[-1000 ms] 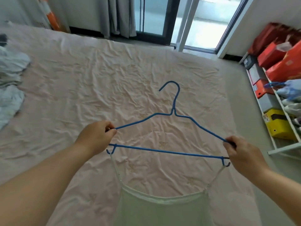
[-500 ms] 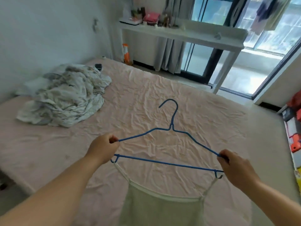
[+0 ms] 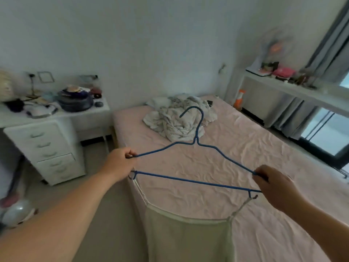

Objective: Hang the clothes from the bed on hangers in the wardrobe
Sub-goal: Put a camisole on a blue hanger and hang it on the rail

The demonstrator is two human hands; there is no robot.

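Above the pink bed (image 3: 245, 148), you're holding a blue wire hanger (image 3: 196, 142) out in front of you w/ both hands, hook pointing away toward the far wall. Your left hand (image 3: 120, 163) has its fingers (image 3: 130, 153) curled tight round the hanger's left shoulder end; your right hand (image 3: 275, 188) grips the right end the same way, fingers closed on the wire. A pale slip top (image 3: 188, 239) hangs below the bottom bar, its thin straps caught on the small hooks at each end of the bar, body of the garment dropping out of view at the bottom edge. Hanger's tilted a bit, right side lower and nearer you. Farther up the bed, near the head end, a crumpled heap of light clothes (image 3: 175, 118) lies on the sheet, well apart from the hanger. Left of the bed stands a white drawer unit (image 3: 49, 148), its surface crowded w/ misc. items, too blurred to name. Along the right wall runs a long white shelf (image 3: 294, 89) w/ small things on it, grey curtains (image 3: 290, 112) below.
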